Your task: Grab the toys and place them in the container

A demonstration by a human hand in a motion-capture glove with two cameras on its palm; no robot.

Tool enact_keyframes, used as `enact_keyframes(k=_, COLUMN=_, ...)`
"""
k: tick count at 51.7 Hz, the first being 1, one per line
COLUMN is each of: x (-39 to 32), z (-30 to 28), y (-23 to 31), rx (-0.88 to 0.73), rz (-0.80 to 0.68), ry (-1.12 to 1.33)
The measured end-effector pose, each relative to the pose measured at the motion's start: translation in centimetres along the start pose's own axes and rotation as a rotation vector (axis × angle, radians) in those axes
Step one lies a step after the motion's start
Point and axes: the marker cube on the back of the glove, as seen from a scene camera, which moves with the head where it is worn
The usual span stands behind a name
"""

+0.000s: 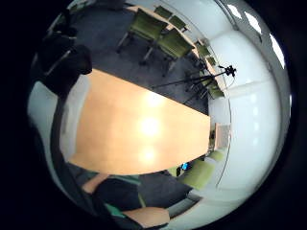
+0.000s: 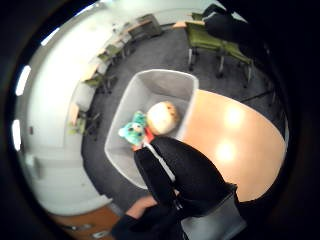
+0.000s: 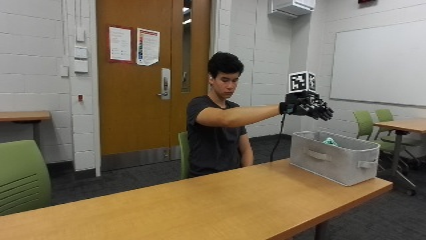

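A grey fabric container (image 3: 333, 161) stands on the right end of the wooden table (image 3: 200, 205). My gloved right hand (image 3: 310, 109) hovers above it at the end of an outstretched arm, fingers spread and holding nothing. In the thumb side palm view the container (image 2: 150, 82) holds a teal plush toy (image 2: 132, 131) and a round cream and orange toy (image 2: 162, 117), with my gloved fingers (image 2: 185, 172) over its near wall. A bit of the teal toy (image 3: 329, 142) shows over the rim in the outside view. The little finger side palm view shows only bare table (image 1: 139, 124).
The person sits behind the table. A green chair (image 3: 23, 172) stands at the near left, and more green chairs (image 3: 379, 120) and another table (image 3: 403, 125) are beyond the container. A tripod (image 1: 211, 79) stands off the table's far end.
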Motion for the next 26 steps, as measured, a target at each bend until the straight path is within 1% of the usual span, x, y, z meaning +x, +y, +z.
enact_keyframes(k=12, x=10.4, z=2.6, y=4.4, rx=-0.010, rz=0.115, ry=-0.004)
enact_keyframes(k=18, x=13.5, z=4.1, y=6.7, rx=0.002, rz=0.150, ry=-0.011)
enact_keyframes(k=26, x=15.4, z=5.9, y=8.5, rx=-0.014, rz=0.179, ry=-0.022)
